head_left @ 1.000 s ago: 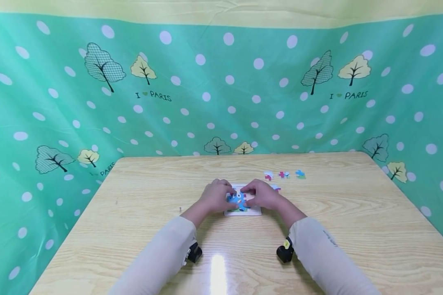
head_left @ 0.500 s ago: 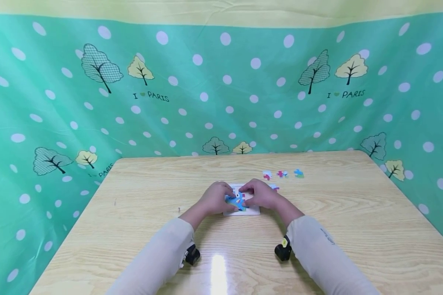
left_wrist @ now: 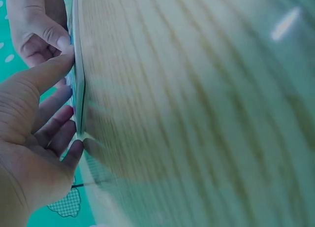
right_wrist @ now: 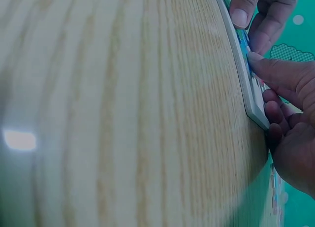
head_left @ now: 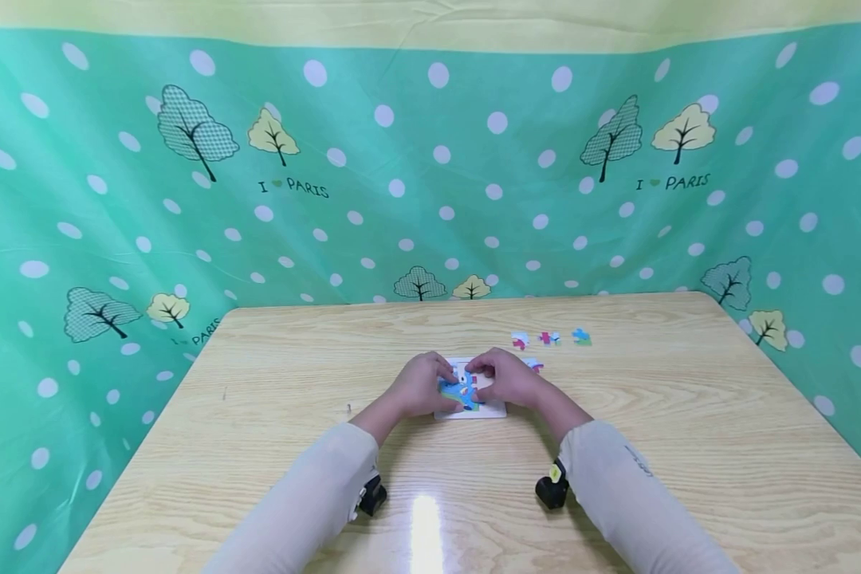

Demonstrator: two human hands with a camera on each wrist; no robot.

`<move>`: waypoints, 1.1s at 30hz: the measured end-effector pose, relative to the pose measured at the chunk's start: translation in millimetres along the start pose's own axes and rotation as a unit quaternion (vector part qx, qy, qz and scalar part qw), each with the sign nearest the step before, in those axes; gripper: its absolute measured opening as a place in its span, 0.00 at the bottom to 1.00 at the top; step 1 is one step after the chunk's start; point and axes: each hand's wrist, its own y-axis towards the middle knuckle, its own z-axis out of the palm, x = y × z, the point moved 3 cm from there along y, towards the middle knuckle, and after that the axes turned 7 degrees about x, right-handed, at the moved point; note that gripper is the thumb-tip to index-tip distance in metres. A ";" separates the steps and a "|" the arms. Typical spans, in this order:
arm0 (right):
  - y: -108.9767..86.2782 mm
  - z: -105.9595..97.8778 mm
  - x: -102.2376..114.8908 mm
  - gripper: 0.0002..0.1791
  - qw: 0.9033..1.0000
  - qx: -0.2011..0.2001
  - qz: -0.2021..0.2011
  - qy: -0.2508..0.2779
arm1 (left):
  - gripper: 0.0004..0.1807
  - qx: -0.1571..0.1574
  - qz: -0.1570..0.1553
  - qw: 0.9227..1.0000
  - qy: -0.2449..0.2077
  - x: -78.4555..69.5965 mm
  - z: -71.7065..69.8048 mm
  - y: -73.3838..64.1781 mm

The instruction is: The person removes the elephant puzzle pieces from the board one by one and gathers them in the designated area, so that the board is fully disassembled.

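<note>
A small jigsaw puzzle in a white tray (head_left: 493,411) lies mid-table, its blue picture (head_left: 466,391) showing between my hands. My left hand (head_left: 419,385) lies over the tray's left side, thumb and fingers touching the pieces there. From the right, my right hand (head_left: 508,378) holds a puzzle piece (head_left: 474,383) between thumb and forefinger on the board. In the left wrist view the left thumb (left_wrist: 51,72) reaches across the tray's edge. The right wrist view shows the right thumb (right_wrist: 275,69) on the board, with the other fingers bent beside its edge. Hands partly hide the pieces.
Loose puzzle pieces lie behind and to the right: a white and red one (head_left: 520,340), a red and white one (head_left: 549,338), and a blue and green one (head_left: 582,336). Another piece (head_left: 535,365) shows past the right hand. A polka-dot curtain (head_left: 373,199) hangs behind the table.
The left hand's fingertips have shifted slightly over the blue pieces. Otherwise both hands stay at the tray, and the loose pieces lie where they were.
</note>
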 end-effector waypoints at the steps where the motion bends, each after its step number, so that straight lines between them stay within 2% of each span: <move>1: -0.3 -0.1 0.0 0.23 1.000 -0.001 -0.005 0.005 | 0.21 -0.002 -0.001 1.000 -0.004 0.1 -0.1 -0.2; 9: -3.4 -2.6 0.3 0.21 0.998 -0.007 -0.028 0.054 | 0.21 -0.010 -0.003 1.000 -0.029 0.8 0.4 0.6; 17: -6.4 -5.5 -1.0 0.10 0.996 -0.031 -0.039 0.069 | 0.20 -0.001 -0.013 0.999 -0.033 2.1 1.0 -1.0; 26: -12.4 -10.7 -8.7 0.12 0.992 -0.066 -0.019 0.109 | 0.20 0.003 -0.002 0.999 -0.035 4.0 2.2 -1.6; 33: -23.4 -16.0 -10.2 0.13 0.989 -0.067 -0.027 0.126 | 0.20 0.004 0.002 0.999 -0.038 3.9 2.4 -2.4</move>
